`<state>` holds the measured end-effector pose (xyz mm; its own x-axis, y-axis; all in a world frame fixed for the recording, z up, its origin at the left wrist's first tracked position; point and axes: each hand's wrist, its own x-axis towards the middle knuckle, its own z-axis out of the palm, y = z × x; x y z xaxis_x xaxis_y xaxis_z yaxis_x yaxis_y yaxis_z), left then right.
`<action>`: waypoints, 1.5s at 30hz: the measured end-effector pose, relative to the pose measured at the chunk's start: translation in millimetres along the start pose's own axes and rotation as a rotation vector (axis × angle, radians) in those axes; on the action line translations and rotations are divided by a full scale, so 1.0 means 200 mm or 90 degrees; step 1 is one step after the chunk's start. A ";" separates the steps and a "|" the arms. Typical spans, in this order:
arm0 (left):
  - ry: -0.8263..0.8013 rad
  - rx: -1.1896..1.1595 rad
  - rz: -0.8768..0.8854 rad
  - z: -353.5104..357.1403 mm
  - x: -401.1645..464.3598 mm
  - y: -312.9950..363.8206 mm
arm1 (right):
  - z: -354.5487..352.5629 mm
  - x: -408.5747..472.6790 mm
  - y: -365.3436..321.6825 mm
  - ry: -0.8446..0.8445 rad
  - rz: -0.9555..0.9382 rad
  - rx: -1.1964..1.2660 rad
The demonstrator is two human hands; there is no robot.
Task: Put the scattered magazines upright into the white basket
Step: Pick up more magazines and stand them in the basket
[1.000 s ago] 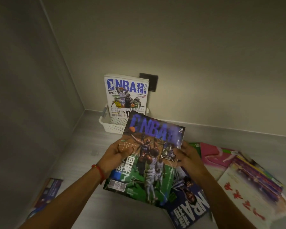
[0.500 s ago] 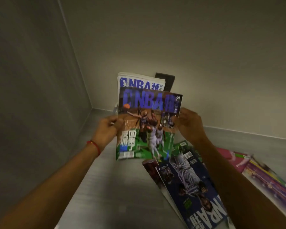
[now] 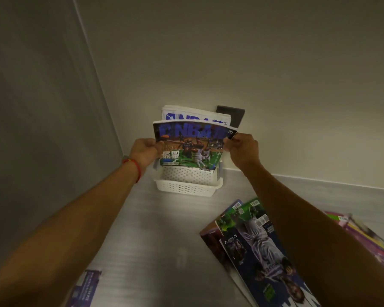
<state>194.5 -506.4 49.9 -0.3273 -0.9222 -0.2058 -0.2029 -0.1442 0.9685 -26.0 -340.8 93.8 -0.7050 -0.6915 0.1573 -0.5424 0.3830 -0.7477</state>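
Carried forward, the green-cover magazine (image 3: 190, 147), gripped upright by both hands, now enters the white basket (image 3: 186, 185).

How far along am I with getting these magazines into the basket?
Done: one white-covered magazine stands upright in the white basket. In hand: left hand and right hand hold a dark-covered magazine upright over the basket. Left: a spread of magazines on the right and one at the lower left.

You can read "NBA" in blue across the top of the magazine you hold (image 3: 190, 147), with "20" at its right corner. The white magazine behind it (image 3: 195, 116) also reads "NBA" and "20". Other print is too blurred.
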 end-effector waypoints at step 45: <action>-0.326 0.245 0.079 1.32 -1.03 -0.14 | -1.19 -1.31 1.71 0.054 0.514 -0.176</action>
<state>23.6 -218.3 28.2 -0.7489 -0.6221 -0.2282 -0.4202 0.1795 0.8895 -136.7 116.9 -49.6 -0.9489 -0.0986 -0.2996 0.0567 0.8811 -0.4694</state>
